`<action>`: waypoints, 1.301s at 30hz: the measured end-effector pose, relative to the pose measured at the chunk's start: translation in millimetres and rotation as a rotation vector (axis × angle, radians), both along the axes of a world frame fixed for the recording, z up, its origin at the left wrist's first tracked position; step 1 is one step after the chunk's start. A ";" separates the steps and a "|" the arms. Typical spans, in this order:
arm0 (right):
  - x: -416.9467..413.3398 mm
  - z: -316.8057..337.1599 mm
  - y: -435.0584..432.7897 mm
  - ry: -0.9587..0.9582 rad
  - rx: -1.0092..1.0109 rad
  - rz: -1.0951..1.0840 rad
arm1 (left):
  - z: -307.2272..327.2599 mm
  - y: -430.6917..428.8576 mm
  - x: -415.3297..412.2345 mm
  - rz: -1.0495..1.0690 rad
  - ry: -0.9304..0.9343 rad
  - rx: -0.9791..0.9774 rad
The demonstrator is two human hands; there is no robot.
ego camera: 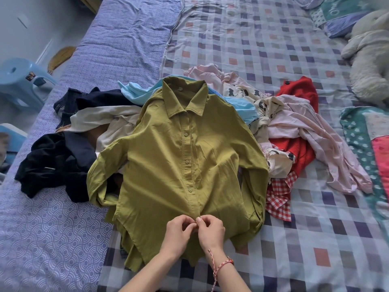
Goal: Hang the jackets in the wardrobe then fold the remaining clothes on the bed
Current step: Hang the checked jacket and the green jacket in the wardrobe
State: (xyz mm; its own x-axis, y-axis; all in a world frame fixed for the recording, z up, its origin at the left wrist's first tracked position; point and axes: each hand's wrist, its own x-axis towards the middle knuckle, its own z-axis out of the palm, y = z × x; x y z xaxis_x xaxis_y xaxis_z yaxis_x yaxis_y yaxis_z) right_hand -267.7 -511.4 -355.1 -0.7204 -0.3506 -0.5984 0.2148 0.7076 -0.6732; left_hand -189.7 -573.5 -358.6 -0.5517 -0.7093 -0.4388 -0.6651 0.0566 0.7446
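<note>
An olive-green button-up shirt (168, 157) lies flat and face up on the bed, collar away from me, on top of a pile of clothes. My left hand (179, 232) and my right hand (210, 230) meet at the bottom of its button placket, fingers pinched on the fabric around the lowest button. Under and around the shirt lie dark navy clothes (54, 165), a beige garment (105, 121), a light blue one (134, 91), pale pink clothes (305, 127), a red knit (299, 89) and a red-checked piece (277, 199).
The bed has a checked sheet (273, 39) on the right and a purple patterned cover (52, 228) on the left. A plush toy (370, 60) and teal blankets (357, 148) lie at the right edge. A blue plastic stool (19, 81) stands on the floor to the left.
</note>
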 end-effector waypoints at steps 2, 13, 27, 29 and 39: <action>-0.5 -4.1 2.0 -0.040 -0.017 0.008 | -1.5 -4.4 0.1 -0.032 -0.019 0.009; -0.7 -11.8 5.0 -0.512 -0.155 -0.254 | 0.7 -7.0 4.3 -0.176 -0.020 -0.163; 5.5 -5.2 -3.2 -0.337 -0.062 -0.200 | 0.0 -1.4 7.0 -0.170 0.054 -0.276; 6.1 -3.6 -4.7 -0.265 -0.021 -0.187 | -1.5 -2.5 6.8 -0.149 0.071 -0.251; -2.2 -3.9 6.1 -0.100 -0.058 0.203 | 1.1 -20.5 -4.5 0.034 -0.078 0.333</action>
